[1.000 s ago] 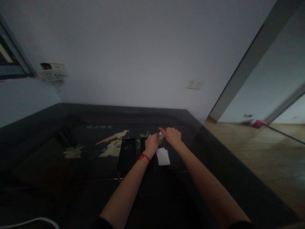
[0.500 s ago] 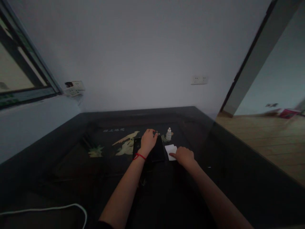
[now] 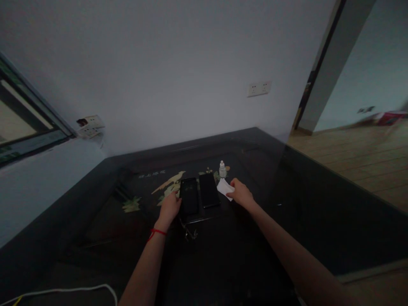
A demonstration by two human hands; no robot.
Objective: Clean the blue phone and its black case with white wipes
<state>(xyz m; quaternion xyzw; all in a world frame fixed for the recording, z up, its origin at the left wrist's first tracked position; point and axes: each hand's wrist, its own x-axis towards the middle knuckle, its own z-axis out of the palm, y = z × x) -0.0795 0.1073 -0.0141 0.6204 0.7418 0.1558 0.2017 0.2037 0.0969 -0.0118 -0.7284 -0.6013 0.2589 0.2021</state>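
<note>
A black phone case lies on the dark table, with a chain-like strap trailing from its near end. My left hand, a red cord around its wrist, pinches the case's left edge. Right beside the case is a black phone, dark face up. My right hand grips the right edge of a small white cloth or paper sheet, thumb and fingers closed on it. Just behind that sheet stands a small white dropper bottle, upright.
The glossy dark table carries a painted bird and flowers. A white cable crosses its near left corner. Behind rises a pale wall with a socket plate; a window is at left.
My left hand has moved left from over the phone to the case's edge, uncovering both. The white sheet in my right hand has turned and shifted slightly. The whole view has tilted.
</note>
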